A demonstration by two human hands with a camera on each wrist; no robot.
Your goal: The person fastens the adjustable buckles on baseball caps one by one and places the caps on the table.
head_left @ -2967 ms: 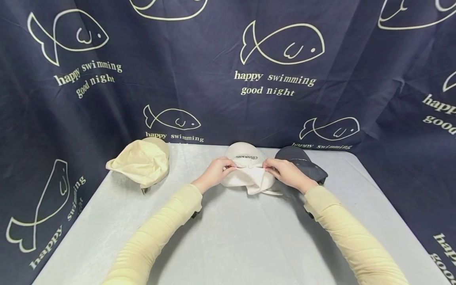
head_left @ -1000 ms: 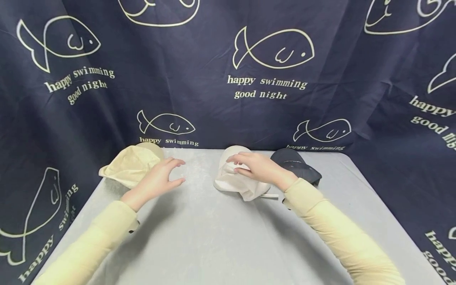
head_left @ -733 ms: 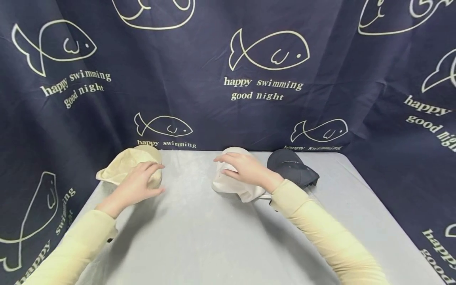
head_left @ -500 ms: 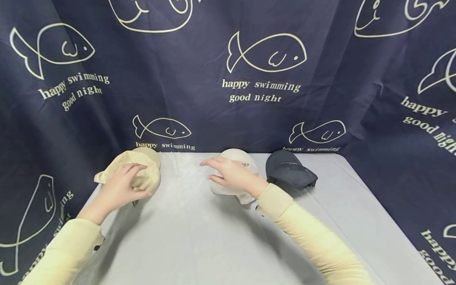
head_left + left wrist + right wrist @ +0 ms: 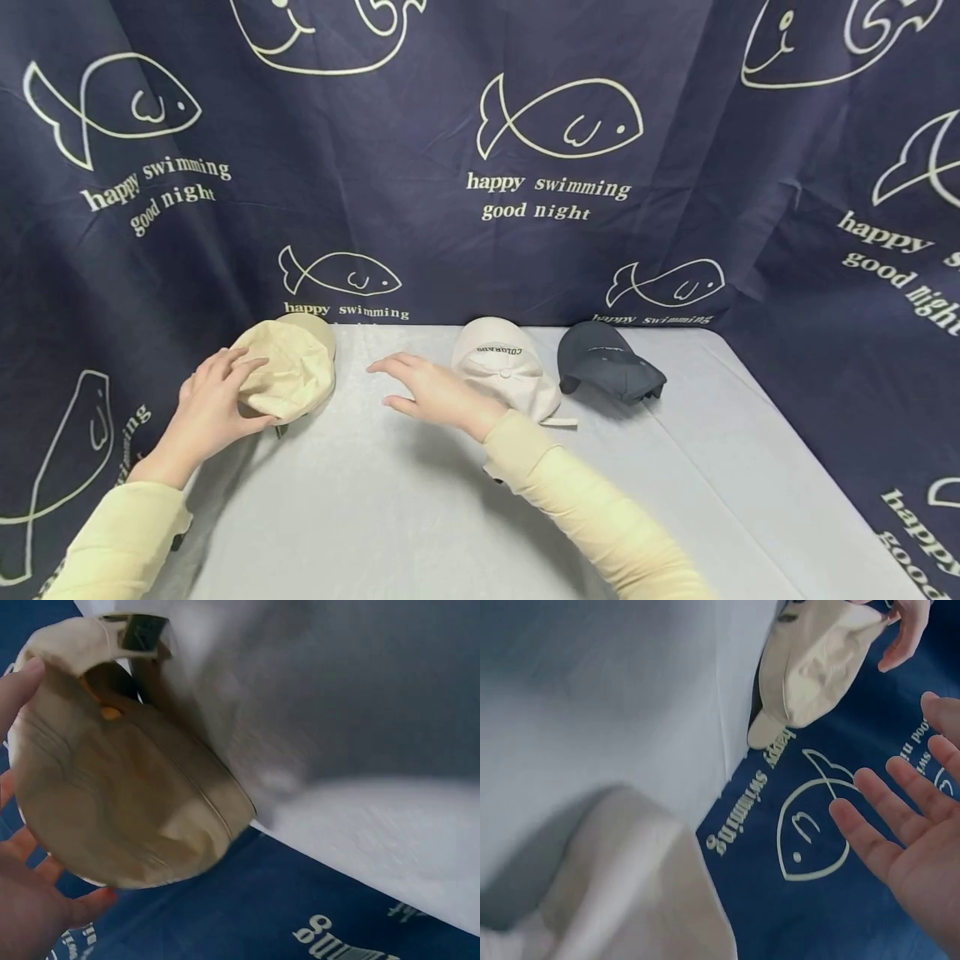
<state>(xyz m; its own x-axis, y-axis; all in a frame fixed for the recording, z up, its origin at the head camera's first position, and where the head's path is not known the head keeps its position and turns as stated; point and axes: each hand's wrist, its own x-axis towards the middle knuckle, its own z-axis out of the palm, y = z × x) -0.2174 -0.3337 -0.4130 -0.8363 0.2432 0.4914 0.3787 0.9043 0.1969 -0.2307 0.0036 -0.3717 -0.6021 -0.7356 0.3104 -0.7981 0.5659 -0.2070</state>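
A cream-yellow baseball cap (image 5: 288,371) lies at the table's back left, its crown crumpled. My left hand (image 5: 206,408) is at its near left side, thumb and fingers spread about the edge. In the left wrist view the cap's hollow (image 5: 135,795) faces the camera; the thumb (image 5: 28,679) overlaps its rim and the other fingers show beyond the far edge. My right hand (image 5: 431,387) hovers over the table, left of a white cap (image 5: 504,367) lettered COLORADO, its fingers loosely extended and holding nothing.
A dark navy cap (image 5: 611,367) lies right of the white one, near the back edge. Behind the grey-white table (image 5: 420,533) hangs a navy curtain (image 5: 420,167) printed with fish and words. The white cap's strap (image 5: 561,423) sticks out to the right.
Three seconds ago both hands pinched the white cap; they have let go of it. The left hand has moved left to the yellow cap, and the right hand has swung left past the white cap.
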